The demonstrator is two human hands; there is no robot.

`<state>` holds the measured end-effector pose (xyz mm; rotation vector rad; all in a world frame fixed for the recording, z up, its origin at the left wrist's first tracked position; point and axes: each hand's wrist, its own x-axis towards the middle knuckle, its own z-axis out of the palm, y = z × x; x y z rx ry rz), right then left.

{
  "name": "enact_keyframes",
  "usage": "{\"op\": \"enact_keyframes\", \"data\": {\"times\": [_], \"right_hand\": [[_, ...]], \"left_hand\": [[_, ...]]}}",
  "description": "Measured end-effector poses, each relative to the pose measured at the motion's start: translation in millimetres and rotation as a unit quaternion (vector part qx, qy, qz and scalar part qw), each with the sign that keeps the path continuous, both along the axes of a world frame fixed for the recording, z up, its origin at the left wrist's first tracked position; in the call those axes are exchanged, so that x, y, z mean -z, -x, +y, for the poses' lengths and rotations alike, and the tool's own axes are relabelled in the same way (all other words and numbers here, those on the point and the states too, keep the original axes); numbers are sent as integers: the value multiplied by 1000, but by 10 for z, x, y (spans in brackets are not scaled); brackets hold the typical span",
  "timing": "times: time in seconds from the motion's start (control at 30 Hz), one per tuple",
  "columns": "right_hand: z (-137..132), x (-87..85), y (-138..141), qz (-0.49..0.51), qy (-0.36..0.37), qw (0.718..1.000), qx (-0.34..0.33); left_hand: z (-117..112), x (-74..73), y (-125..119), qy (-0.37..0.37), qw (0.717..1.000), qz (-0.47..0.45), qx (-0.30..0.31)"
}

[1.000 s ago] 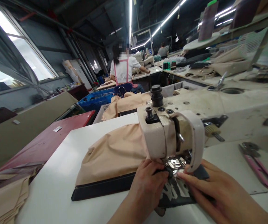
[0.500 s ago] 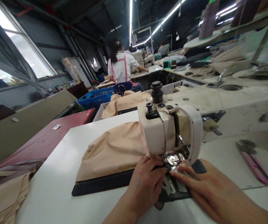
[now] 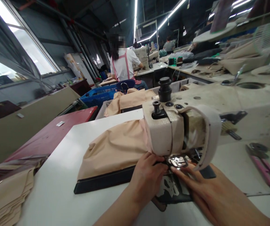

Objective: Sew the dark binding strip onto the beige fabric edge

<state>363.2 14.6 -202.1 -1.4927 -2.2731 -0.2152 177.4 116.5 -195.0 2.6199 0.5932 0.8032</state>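
Note:
A beige fabric piece (image 3: 116,144) with a black band (image 3: 104,179) along its near edge lies left of the sewing machine head (image 3: 159,135). My left hand (image 3: 146,175) is closed on the banded edge, its fingertips beside the metal presser foot (image 3: 177,161). On the foot's other side, my right hand (image 3: 210,186) lies with fingers stretched out, one fingertip close to the left hand's fingers. Its other fingertips are partly hidden near the machine's white guard (image 3: 212,135). The stitching point itself cannot be seen clearly.
Pink-handled snips (image 3: 266,169) lie on the machine bed at right. Stacked beige pieces (image 3: 5,201) are at lower left, beside a red surface (image 3: 55,128). Beyond the white table (image 3: 52,179) are a blue crate (image 3: 98,97), more beige fabric and a seated person (image 3: 125,66).
The camera view has shifted, so the machine and snips appear farther right. Both hands keep nearly the same pose at the presser foot. The seated person's arm has drawn in.

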Motion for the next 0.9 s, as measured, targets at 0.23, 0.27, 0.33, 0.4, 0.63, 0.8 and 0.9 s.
{"op": "enact_keyframes", "data": {"times": [0.23, 0.27, 0.33, 0.4, 0.63, 0.8, 0.9], "right_hand": [[-17, -8, 14, 32, -5, 999, -21], [-21, -9, 14, 32, -8, 999, -23], [-24, -5, 15, 34, -10, 999, -24], [-23, 11, 14, 35, -19, 999, -27], [-41, 104, 30, 30, -40, 998, -28], [-63, 84, 73, 28, -35, 999, -4], [-61, 32, 64, 54, -5, 999, -4]], "left_hand": [[135, -22, -66, 14, 999, 14, -41], [141, -22, -65, 15, 999, 14, -41], [149, -11, -58, 17, 999, 16, -42], [153, 5, -47, 20, 999, 19, -41], [120, 0, -14, 14, 998, 35, -47], [64, -69, -29, 6, 990, 54, -132], [31, -143, -85, 20, 982, 97, -163]]}}
